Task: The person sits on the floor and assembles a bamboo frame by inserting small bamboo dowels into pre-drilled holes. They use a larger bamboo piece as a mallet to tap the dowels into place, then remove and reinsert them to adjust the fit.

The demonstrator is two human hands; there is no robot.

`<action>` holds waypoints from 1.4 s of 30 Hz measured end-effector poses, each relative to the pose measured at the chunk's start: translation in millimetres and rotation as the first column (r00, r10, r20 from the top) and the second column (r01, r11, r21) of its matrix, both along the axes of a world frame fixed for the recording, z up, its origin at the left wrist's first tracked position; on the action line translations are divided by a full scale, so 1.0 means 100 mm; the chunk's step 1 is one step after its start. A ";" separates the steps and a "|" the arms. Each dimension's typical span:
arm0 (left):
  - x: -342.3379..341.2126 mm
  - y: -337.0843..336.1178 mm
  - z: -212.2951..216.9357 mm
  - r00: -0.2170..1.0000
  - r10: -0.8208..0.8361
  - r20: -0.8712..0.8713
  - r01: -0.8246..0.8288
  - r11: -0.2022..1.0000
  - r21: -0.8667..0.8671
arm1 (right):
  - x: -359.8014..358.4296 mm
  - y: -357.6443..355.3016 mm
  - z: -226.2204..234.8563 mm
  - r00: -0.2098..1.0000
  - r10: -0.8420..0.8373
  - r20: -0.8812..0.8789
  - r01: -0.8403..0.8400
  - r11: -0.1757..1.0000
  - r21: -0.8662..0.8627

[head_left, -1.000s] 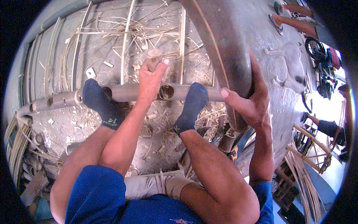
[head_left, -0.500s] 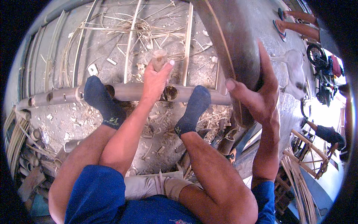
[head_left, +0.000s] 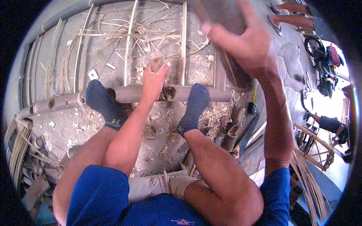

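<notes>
A thick bamboo pole lies across the ground, pinned under two feet in dark blue socks. The left hand is closed around a wooden-handled chisel standing upright in a round hole in the pole. The right hand, raised far right and blurred, grips a heavy dark mallet. Thin bamboo strips and shavings lie beyond.

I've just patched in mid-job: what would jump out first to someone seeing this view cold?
The right hand, raised high at upper right and blurred, grips a thick dark club. At centre the left hand holds a wooden-handled tool upright over a hole in the bamboo pole. Two dark blue socked feet pin that pole to the shaving-strewn ground.
</notes>
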State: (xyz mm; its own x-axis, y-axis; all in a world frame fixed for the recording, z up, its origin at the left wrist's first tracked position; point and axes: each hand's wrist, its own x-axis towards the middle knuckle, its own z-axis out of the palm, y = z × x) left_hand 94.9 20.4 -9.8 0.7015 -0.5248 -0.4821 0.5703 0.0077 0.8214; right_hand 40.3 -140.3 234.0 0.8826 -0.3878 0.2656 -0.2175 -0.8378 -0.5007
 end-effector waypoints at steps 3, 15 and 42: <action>0.02 0.00 -0.02 1.000 -0.008 -0.005 0.008 1.000 0.010 | -0.05 0.14 -0.06 0.875 0.086 -0.476 -0.069 0.996 0.054; -0.12 0.04 0.04 0.996 -0.031 0.082 0.028 0.999 0.034 | -0.26 0.23 -0.06 0.818 0.023 -0.574 0.017 0.998 0.065; -0.29 0.26 -0.18 0.893 -0.230 0.386 0.156 0.964 0.215 | -1.19 0.43 -0.28 0.841 -0.038 -0.540 0.030 0.999 -0.024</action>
